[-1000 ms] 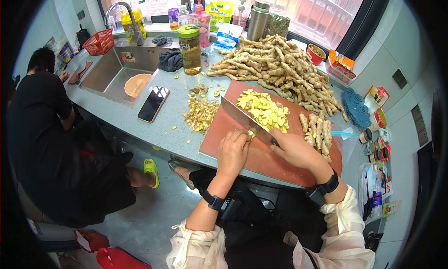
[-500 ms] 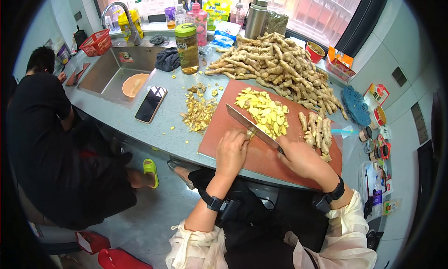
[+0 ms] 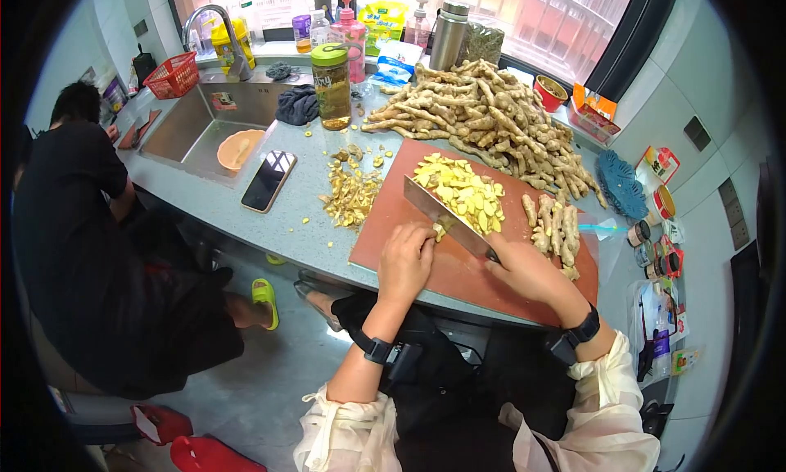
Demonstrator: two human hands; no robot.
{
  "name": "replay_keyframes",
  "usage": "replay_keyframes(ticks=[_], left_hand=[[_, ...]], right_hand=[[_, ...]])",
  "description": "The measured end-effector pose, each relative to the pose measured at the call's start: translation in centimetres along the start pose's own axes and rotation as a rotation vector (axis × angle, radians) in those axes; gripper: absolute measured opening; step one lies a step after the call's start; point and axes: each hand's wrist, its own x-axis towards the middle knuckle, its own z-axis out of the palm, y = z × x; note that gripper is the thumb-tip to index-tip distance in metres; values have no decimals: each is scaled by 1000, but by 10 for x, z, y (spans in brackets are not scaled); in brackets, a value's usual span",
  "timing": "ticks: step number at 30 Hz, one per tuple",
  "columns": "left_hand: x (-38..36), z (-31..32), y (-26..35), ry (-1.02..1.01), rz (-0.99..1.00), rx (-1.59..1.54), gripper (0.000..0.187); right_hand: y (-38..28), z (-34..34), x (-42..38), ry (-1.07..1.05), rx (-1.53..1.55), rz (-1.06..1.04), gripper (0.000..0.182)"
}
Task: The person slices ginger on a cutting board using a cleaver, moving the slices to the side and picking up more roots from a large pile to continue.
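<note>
My right hand (image 3: 524,269) grips the dark handle of a cleaver (image 3: 434,207), whose wide blade slants over the brown cutting board (image 3: 393,218). My left hand (image 3: 407,259) is closed at the near side of the blade, its fingertips on a small piece of ginger (image 3: 443,227) that touches or nearly touches the blade. Just beyond the cleaver lies a heap of yellow ginger slices (image 3: 467,189). Several peeled ginger roots (image 3: 558,228) rest on the board's right side, near my right hand.
Behind the board is a big pile of ginger roots (image 3: 491,116). Peel scraps (image 3: 348,194) and a phone (image 3: 268,181) lie left. A green-lidded bottle (image 3: 332,91) stands near the sink (image 3: 176,140). At far left a person (image 3: 78,226) in black leans on the counter.
The cleaver blade has shifted slightly right and up from the left fingers, and more of the ginger piece shows. Both hands stay in nearly the same place.
</note>
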Motion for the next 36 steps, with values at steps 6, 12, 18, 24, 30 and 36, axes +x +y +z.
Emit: replay_keyframes(ticks=[6, 12, 18, 24, 30, 36], left_hand=[[-1, 2, -3, 34, 32, -46, 7], [-2, 2, -3, -8, -12, -1, 8], [-2, 1, -3, 8, 2, -8, 7], [-1, 2, -3, 0, 8, -2, 8], [-1, 2, -3, 1, 13, 4, 7], [-1, 2, -5, 29, 29, -14, 8]], right_hand=[[10, 0, -18, 94, 102, 9, 32], [4, -11, -14, 90, 142, -51, 32], [0, -10, -13, 33, 136, -12, 38], [-13, -18, -7, -28, 36, 20, 34], [-24, -8, 18, -57, 4, 20, 30], [-3, -1, 14, -11, 76, 3, 31]])
